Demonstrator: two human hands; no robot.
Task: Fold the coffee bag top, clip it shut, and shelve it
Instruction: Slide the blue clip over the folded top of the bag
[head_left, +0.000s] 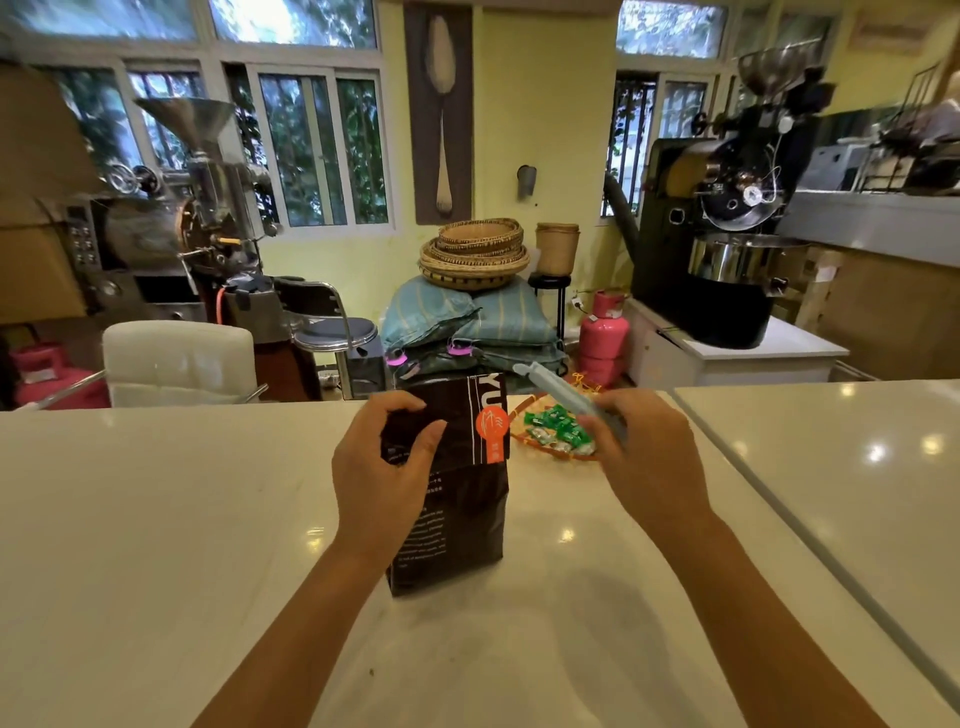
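A tall black coffee bag with an orange label stands upright on the white counter, its top reaching the counter's far edge. My left hand is at the bag's upper left side, thumb and fingers curled against it. My right hand hovers to the right of the bag and holds a long pale blue bag clip, which points up and to the left toward the bag's top. The clip does not touch the bag.
A small woven basket of green wrapped candies sits on the counter under my right hand. A seam splits the counter on the right. Beyond the counter stand a white chair, coffee roasters, sacks, baskets and a pink gas cylinder.
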